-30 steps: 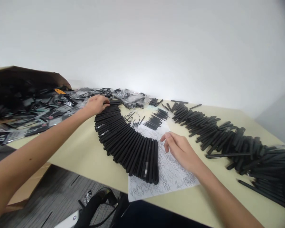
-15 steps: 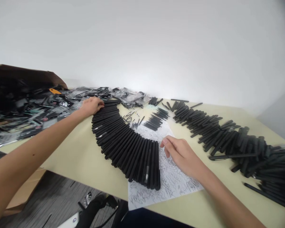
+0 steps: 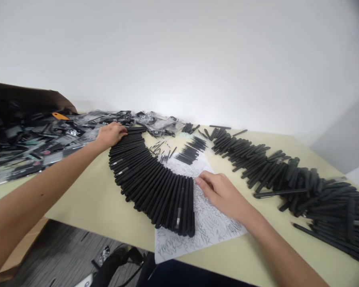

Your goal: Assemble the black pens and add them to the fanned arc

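Observation:
A long curved row of black pens lies side by side on the pale table. My left hand rests on the far end of that row, fingers curled over the pens. My right hand lies on a scribbled white sheet just right of the row's near end, its fingers bent and touching the paper beside the last pen. A second, looser band of black pens runs along the right side of the table.
Heaps of clear plastic packets cover the table's far left beside a brown cardboard box. Small black refills and tips lie between the two pen rows. A white wall stands behind. A black bag sits on the floor below.
The view has shifted slightly rightward. My right hand slid a little left toward the near end of the pen row. My left hand stays on the far end.

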The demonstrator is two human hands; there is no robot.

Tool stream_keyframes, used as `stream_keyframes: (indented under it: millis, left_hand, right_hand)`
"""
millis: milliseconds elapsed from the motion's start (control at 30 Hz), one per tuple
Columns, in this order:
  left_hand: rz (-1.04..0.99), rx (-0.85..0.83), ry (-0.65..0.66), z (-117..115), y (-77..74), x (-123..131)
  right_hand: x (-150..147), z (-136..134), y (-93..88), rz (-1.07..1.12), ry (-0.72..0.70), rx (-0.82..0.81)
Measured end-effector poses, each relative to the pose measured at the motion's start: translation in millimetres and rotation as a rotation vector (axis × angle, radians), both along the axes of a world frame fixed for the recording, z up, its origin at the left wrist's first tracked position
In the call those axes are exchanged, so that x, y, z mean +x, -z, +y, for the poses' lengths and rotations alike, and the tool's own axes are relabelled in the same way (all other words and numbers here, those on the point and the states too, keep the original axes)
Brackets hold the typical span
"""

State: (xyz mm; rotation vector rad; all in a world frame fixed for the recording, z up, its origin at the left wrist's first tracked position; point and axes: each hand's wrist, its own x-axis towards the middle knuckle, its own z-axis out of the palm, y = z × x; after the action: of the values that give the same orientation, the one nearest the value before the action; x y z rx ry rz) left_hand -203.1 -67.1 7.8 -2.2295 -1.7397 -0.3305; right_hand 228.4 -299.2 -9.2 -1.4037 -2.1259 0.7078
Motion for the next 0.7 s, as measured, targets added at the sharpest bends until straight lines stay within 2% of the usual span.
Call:
stream_keyframes:
  millis: [100,200,367,467,533,600,700]
  left_hand:
    - [-0.020,0.038,0.058,-6,-3.2,22]
    - [-0.038,0.087,0.142,-13,-3.0,66]
    - [-0.043,0.052,0.378,-28,-0.1,178]
    - [-0.079,-0.027,0.504,-38,1.3,248]
    - [-0.058,-0.057,0.537,-42,3.4,289]
    - [-0.051,-0.086,0.506,-42,6.8,322]
    - [-0.058,-0.092,0.448,-34,13.0,359]
  right_hand:
    - [5,3,2.4,-0.101,0.062,0.061]
    - [8,7,7.8,-0.147,0.082,0.095]
    - [9,13,16.2,-0.049,0.064,0.106]
    - [11,15,17.8,-0.057,0.086,0.127]
    - [14,16,18.2,-0.089,0.102,0.145]
    - [17,16,18.2,-0.124,0.112,0.149]
    - [20,17,16.9,-0.170,0.113,0.144]
